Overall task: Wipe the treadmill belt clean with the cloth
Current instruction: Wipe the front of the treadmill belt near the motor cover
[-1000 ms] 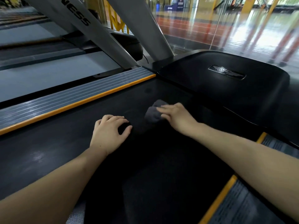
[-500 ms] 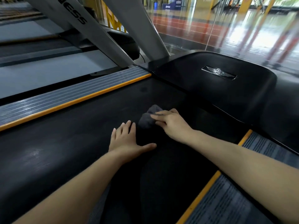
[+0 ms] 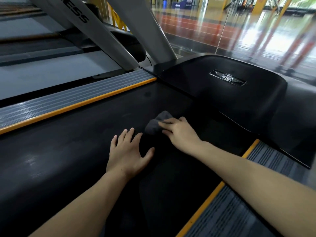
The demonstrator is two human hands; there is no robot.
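Two bare hands worked low on a black treadmill belt, the right one on a grey cloth.

From left to right: a grey ribbed side rail with an orange edge ran along the belt's far-left side. The left hand lay flat on the belt, fingers spread and holding nothing, seemingly as a brace. Just beyond its fingertips and slightly to the right lay the bunched cloth, near the belt's front end. The right hand covered the cloth's right side, fingers laid over it and pressing it onto the belt; whether the thumb pinched underneath could not be told. Further right rose the glossy black motor cover. The belt's long axis ran back towards the person, so the unwiped length probably lay nearer, the right hand best placed to drag the cloth.
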